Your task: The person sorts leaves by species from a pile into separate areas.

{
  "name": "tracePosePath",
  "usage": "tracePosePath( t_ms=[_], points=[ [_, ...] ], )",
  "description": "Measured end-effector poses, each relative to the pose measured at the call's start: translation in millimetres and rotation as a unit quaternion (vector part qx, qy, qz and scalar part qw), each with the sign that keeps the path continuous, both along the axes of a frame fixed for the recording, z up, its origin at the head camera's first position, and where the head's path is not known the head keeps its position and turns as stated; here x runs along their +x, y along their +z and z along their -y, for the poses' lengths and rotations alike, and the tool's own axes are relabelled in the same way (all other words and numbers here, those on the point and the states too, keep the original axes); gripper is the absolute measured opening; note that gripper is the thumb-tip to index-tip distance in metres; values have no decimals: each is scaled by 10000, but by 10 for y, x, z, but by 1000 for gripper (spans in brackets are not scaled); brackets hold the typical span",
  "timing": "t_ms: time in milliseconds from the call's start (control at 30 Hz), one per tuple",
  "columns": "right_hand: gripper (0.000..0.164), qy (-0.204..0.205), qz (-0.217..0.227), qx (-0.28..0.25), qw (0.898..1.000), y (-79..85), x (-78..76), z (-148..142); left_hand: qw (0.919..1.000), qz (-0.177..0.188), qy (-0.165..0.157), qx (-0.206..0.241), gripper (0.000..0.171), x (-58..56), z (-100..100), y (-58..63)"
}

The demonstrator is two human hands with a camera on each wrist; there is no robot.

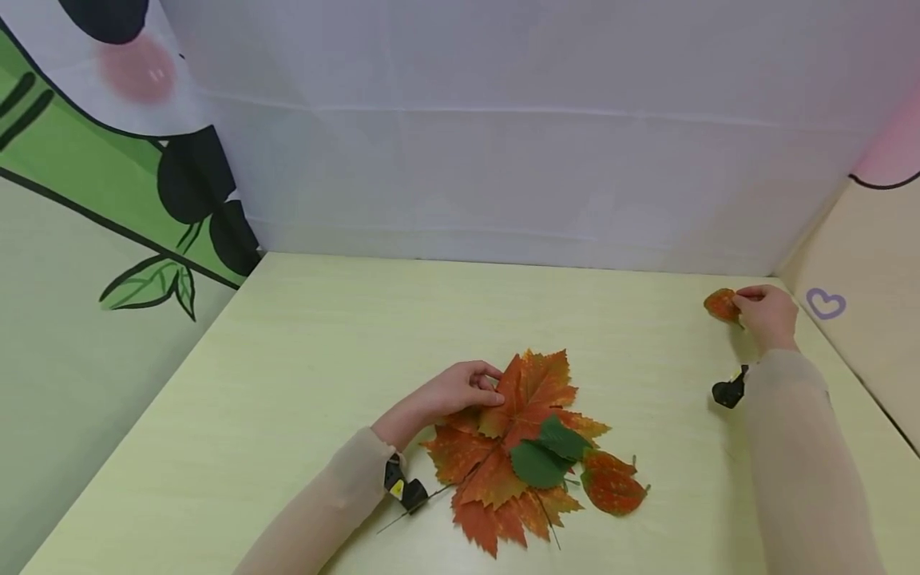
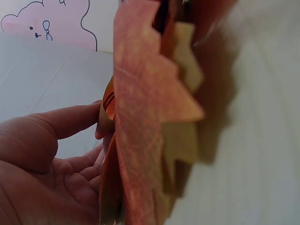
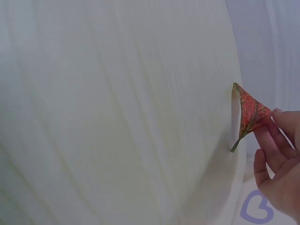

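In the head view, several orange artificial maple leaves (image 1: 477, 471) with dark stems lie in an overlapping pile. At the pile's upper left my left hand (image 1: 453, 391) pinches the edge of the top maple leaf (image 1: 532, 391) between thumb and fingers; the left wrist view shows this leaf (image 2: 140, 112) nearly edge-on. Two green leaves (image 1: 537, 463) and a small red-orange oval leaf (image 1: 612, 483) rest on the pile's right side. Far off at the table's back right, my right hand (image 1: 771, 315) pinches another small red-orange leaf (image 3: 253, 112), its short stem pointing down.
The pale yellow table (image 1: 323, 335) meets a white cloth wall (image 1: 503, 176) at the back. Side panels stand left and right, the right one bearing a drawn purple heart (image 1: 825, 304) near my right hand. Small black cameras (image 1: 729, 389) sit at both wrists.
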State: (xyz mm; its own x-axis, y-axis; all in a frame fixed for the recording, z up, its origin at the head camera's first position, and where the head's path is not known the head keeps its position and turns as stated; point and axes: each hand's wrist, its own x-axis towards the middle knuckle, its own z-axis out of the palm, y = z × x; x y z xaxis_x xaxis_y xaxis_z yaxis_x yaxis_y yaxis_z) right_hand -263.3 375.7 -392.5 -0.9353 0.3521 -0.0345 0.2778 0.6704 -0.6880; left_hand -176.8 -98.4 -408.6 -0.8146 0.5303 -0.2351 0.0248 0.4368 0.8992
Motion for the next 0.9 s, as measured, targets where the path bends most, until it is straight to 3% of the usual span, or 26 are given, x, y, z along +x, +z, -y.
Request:
tracePosePath(
  t_ms=[167,367,700,900],
  points=[
    [48,344,-91,226,9991,62,84,-36,10000,-31,1,21,42,-5,-14,2],
    [39,731,-99,720,9947,79,173,-78,10000,-9,-9,-44,41,1,-26,3],
    [27,1507,-513,1442,9767,137,269,44,10000,-20,-10,-72,42,17,-8,29],
    [23,1834,-838,1563,9669,257,357,193,10000,-3,6,-63,41,8,-19,16]
  ],
)
